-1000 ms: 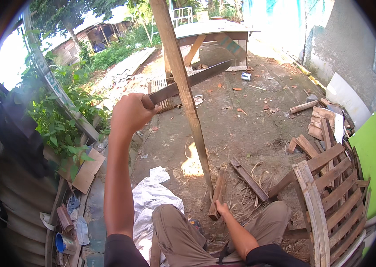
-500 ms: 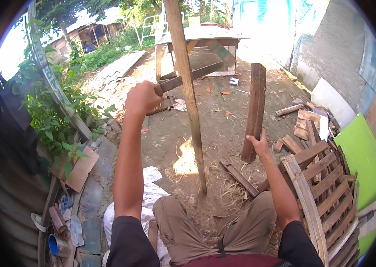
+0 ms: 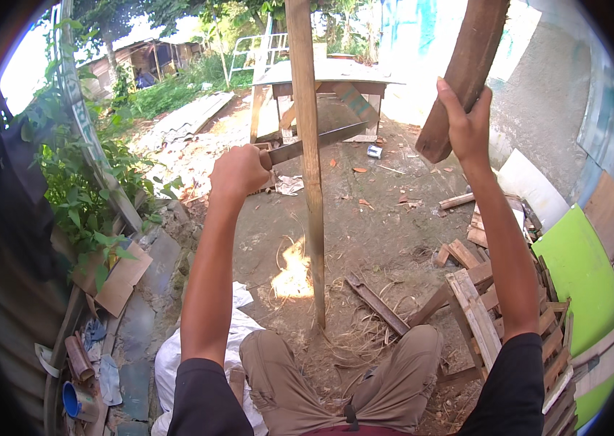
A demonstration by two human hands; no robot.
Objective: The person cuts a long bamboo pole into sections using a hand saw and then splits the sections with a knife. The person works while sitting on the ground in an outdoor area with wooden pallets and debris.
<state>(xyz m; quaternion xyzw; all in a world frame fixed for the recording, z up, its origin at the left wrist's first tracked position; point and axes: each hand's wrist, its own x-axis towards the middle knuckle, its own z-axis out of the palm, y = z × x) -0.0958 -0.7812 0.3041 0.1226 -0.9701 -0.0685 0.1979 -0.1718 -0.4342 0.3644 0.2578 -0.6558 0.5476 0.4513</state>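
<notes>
My left hand (image 3: 239,173) is closed round the handle of a machete (image 3: 340,136), whose blade points right and slightly away. The blade crosses behind a tall wooden pole (image 3: 312,196) and shows again on its right side; whether it bites into the wood I cannot tell. The pole stands nearly upright, its lower end at the ground in front of my knees and its top out of the picture. Raised at the upper right, my right hand (image 3: 470,123) grips a thick, dark wooden block (image 3: 470,54) near its lower end. The block tilts, with its top cut off by the picture edge.
A wooden table (image 3: 329,73) stands ahead. On the right lie a slatted wooden frame (image 3: 475,309), scrap wood and a green panel (image 3: 583,261). A loose wooden piece (image 3: 377,304) lies before my knees. White sacking (image 3: 205,349) and a blue-lined can (image 3: 78,401) are at left.
My right hand has lifted the wooden block up and to the right, tilting it. The pole has become more upright, and the machete has shifted slightly right and down.
</notes>
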